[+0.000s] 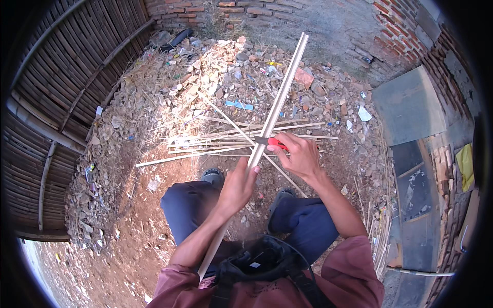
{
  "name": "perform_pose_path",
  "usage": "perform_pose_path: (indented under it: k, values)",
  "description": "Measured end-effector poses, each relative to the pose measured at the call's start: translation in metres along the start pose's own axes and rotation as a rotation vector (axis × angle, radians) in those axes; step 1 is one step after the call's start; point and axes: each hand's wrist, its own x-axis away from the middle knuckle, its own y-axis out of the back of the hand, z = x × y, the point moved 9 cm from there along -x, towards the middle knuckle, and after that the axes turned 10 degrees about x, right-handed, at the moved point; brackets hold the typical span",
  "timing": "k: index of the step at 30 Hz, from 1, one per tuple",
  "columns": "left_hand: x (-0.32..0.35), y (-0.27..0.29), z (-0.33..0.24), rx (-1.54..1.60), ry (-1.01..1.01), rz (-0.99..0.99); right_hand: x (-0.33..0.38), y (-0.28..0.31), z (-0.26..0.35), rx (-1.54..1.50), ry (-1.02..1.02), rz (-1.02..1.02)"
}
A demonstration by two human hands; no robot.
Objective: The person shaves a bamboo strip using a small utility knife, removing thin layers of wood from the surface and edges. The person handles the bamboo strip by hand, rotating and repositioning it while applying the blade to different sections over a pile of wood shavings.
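Observation:
A long pale bamboo strip (280, 100) slants from beside my left forearm up and away to the right. Closed around its lower part is my left hand (238, 186). My right hand (300, 158) grips a knife (278, 144) by its red handle, and the dark blade lies across the strip just beyond my left hand. Below the strip, several thin bamboo slats (205, 141) lie crossed in a loose pile on the ground. One more slat (286, 177) runs diagonally beneath my hands.
Rubble (226, 84) with stones and litter spreads toward the brick wall (257, 18). A bamboo fence (77, 77) stands on the left. Grey boards (411, 105) lean at the right beside stacked bricks (446, 179). My bent knees flank the working spot.

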Motion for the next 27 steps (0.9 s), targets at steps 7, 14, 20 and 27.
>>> perform_pose_path:
  k: [7,14,20,27]
  values:
    - [0.002,0.000,0.000,-0.078,-0.034,0.007,-0.005,0.005,-0.009,0.017,-0.059,0.000]
    - [0.014,-0.015,-0.009,-0.102,0.002,0.109,-0.019,0.023,-0.069,0.102,-0.233,-0.104]
    - [0.015,-0.012,-0.014,-0.068,-0.012,0.115,-0.005,0.014,-0.056,0.027,-0.175,-0.005]
    - [0.004,-0.004,0.014,0.347,0.157,0.119,0.005,-0.001,-0.023,-0.094,-0.130,0.142]
